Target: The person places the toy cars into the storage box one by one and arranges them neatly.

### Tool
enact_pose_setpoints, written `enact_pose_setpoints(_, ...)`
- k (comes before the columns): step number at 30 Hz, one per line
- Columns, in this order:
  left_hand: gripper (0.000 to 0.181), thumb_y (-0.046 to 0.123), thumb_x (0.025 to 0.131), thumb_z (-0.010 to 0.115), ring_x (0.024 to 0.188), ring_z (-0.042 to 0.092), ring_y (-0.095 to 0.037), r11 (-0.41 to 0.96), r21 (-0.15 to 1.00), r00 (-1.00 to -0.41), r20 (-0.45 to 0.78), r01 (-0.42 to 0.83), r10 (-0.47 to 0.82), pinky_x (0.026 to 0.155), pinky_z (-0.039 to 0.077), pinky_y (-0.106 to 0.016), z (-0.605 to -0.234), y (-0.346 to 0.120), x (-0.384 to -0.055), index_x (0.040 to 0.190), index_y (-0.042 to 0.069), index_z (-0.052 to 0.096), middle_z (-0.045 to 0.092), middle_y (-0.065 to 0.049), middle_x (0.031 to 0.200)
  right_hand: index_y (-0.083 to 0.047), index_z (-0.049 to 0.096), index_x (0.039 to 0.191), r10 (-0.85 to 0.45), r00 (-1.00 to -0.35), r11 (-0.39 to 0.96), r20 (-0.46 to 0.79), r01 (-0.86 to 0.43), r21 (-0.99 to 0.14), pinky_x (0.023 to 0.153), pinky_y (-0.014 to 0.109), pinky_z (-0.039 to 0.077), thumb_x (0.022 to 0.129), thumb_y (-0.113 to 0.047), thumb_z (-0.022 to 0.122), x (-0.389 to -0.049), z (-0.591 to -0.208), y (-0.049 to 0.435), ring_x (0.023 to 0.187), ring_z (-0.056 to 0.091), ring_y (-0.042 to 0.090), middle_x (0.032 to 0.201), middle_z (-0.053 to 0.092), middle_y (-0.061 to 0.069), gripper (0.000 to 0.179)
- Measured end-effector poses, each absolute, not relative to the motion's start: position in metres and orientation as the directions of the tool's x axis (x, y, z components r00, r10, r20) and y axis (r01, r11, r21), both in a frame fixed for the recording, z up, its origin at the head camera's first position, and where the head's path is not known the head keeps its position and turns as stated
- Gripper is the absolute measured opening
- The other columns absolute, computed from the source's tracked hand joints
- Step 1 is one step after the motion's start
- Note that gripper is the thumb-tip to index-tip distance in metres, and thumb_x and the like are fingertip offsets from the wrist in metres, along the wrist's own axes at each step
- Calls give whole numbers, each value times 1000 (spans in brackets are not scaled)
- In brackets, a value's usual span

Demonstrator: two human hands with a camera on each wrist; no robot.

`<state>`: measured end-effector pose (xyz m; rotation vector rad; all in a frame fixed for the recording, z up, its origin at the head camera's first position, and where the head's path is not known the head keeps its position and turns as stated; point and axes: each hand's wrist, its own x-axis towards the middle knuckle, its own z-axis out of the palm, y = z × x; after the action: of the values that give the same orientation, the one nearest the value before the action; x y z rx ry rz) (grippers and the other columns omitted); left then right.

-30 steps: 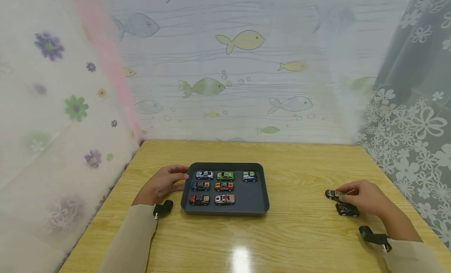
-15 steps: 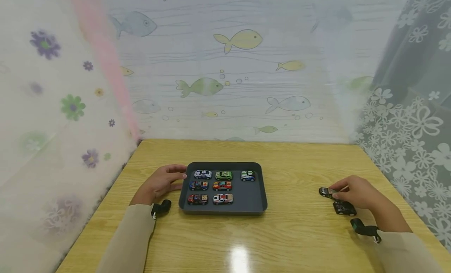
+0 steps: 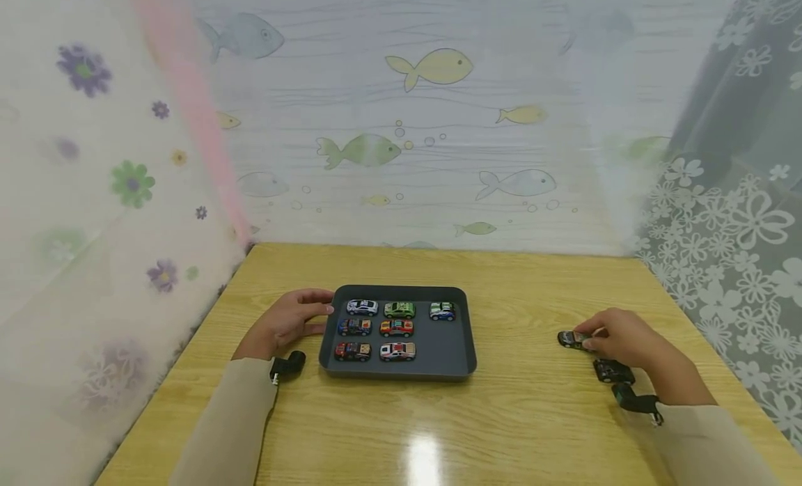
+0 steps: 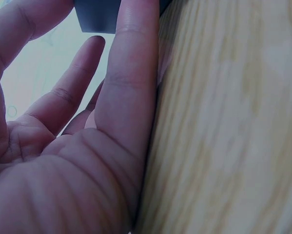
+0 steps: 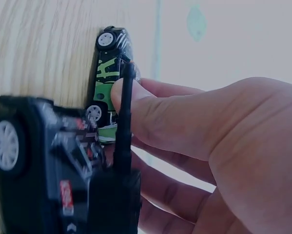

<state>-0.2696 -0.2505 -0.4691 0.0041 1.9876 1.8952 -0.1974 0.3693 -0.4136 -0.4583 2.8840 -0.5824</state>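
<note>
In the head view, my right hand (image 3: 617, 338) pinches a small black-and-green toy car (image 3: 569, 339) between thumb and fingers, low over the wooden table. The right wrist view shows the thumb pressed on the side of this toy car (image 5: 106, 80). Close by on the table stands a black toy car (image 3: 613, 371); its rear part fills the lower left of the right wrist view. My left hand (image 3: 285, 322) touches the left side of a dark grey tray (image 3: 447, 347) with fairly straight fingers. The left wrist view catches only a corner of that tray (image 4: 98, 17).
Several toy cars stand in the tray: two columns on its left, including a red-and-yellow car (image 3: 397, 328), and a green-white-blue car (image 3: 442, 311) at the back right. Fish-patterned sheeting (image 3: 438, 159) hangs behind the table (image 3: 514, 416).
My right hand has slid left with the black-and-green toy car, away from the black toy car, which stays on the table. The left hand stays at the tray.
</note>
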Motion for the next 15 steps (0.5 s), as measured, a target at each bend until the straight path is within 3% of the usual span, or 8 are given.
enact_pose_setpoints(15,56,15,97,75,116,67,-22,98,958,-923,-286,-270,257,96,61,-41,-468,-249,-270,147,4,52,51,-16,149,-5,78,118,-377,-923,860,-75,-319,-397,75,45,63,93,-9,75,-205,-417,357,98,73,38,117,73,20,25)
